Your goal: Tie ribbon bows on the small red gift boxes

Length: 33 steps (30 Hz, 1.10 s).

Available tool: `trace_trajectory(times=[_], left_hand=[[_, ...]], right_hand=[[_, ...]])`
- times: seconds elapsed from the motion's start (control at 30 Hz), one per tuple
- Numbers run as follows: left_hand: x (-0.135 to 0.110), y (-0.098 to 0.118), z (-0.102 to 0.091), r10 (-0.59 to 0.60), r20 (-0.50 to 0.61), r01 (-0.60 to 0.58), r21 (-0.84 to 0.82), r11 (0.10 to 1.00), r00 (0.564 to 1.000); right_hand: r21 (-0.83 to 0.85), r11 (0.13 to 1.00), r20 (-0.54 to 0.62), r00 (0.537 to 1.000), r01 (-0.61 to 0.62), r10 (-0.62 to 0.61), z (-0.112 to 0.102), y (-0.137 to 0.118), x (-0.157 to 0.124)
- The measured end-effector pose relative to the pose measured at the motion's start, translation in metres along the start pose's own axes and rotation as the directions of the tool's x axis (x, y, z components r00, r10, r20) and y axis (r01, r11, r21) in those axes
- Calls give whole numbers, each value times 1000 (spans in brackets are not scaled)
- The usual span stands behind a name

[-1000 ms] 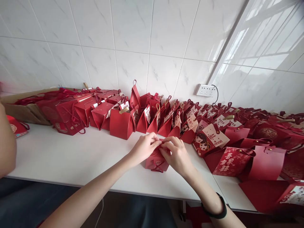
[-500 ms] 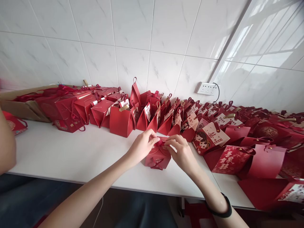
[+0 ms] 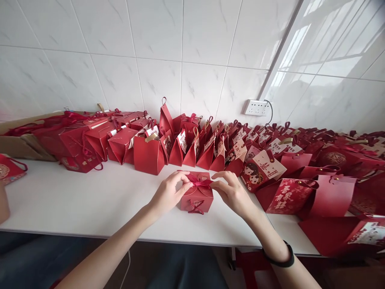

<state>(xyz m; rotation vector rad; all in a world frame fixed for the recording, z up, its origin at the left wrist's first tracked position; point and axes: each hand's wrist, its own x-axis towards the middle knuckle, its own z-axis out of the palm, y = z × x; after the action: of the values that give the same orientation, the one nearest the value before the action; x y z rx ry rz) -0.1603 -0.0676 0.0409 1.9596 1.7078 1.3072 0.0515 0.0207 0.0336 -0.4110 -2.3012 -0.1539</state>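
Observation:
A small red gift box (image 3: 196,200) stands on the white table in front of me, with a twisted cord handle (image 3: 196,207) hanging on its near side. Across its top lies a red ribbon (image 3: 199,182) gathered in a knot or bow. My left hand (image 3: 170,192) pinches the ribbon's left part between thumb and fingers. On the other side, my right hand (image 3: 233,193) has its fingertips closed at the ribbon's right end. Both hands are just above the box top, and part of the ribbon is hidden by the fingers.
Many red gift boxes (image 3: 148,154) line the wall and crowd the right side of the white table (image 3: 90,200). An open cardboard carton (image 3: 27,146) holds more at the left. Another person's arm (image 3: 3,204) shows at the left edge. A power strip (image 3: 257,107) is on the wall.
My hands have moved apart, drawing the ribbon out sideways across the box top. More of the ribbon and box shows between them. The other person's arm has moved back toward the left edge.

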Motion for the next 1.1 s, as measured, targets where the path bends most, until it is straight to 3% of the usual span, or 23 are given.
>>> trace_trajectory(times=[0.13, 0.23, 0.33, 0.4, 0.43, 0.5, 0.53, 0.6, 0.67, 0.73, 0.8, 0.97, 1.1], left_hand=[[-9, -15, 3, 213, -93, -201, 126, 971, 972], [-13, -21, 5, 250, -111, -234, 141, 962, 962], [-16, -21, 8, 146, -118, -138, 70, 988, 982], [-17, -19, 10, 27, -108, -29, -17, 999, 994], [-18, -17, 11, -33, -95, 27, -64, 998, 995], [-19, -13, 13, -133, -67, 122, -145, 982, 989], [-19, -11, 14, -168, -59, 156, -175, 972, 984], [-18, -7, 16, -218, -73, 199, -210, 957, 973], [-17, -3, 17, -273, -105, 246, -217, 945, 956], [-15, 0, 18, -326, -119, 297, -208, 932, 938], [-13, 2, 19, -352, -99, 328, -205, 922, 931], [-11, 3, 20, -379, -17, 362, -261, 895, 925], [-9, 3, 18, -403, 24, 390, -307, 868, 915]], right_hand=[[-58, 997, 31, 998, 53, -51, -2, 5, -6], [-101, 988, 38, 993, 114, -111, -3, 8, -8], [-125, 978, 24, 986, 166, -165, -4, 10, -10], [-97, 986, 8, 991, 134, -134, -4, 9, -11], [-55, 996, -2, 997, 71, -71, -5, 7, -11], [86, 982, 13, 986, -168, 168, -6, 3, -9], [165, 930, 63, 944, -329, 323, -8, -1, -8], [267, 724, 269, 771, -636, 577, -9, -8, -2], [268, 505, 504, 566, -820, 653, -9, -14, 6], [238, 389, 623, 447, -890, 642, -7, -19, 13], [234, 371, 636, 430, -899, 641, -3, -21, 18], [324, 372, 602, 493, -870, 628, 3, -23, 20], [298, 371, 600, 475, -880, 644, -1, -25, 20]])
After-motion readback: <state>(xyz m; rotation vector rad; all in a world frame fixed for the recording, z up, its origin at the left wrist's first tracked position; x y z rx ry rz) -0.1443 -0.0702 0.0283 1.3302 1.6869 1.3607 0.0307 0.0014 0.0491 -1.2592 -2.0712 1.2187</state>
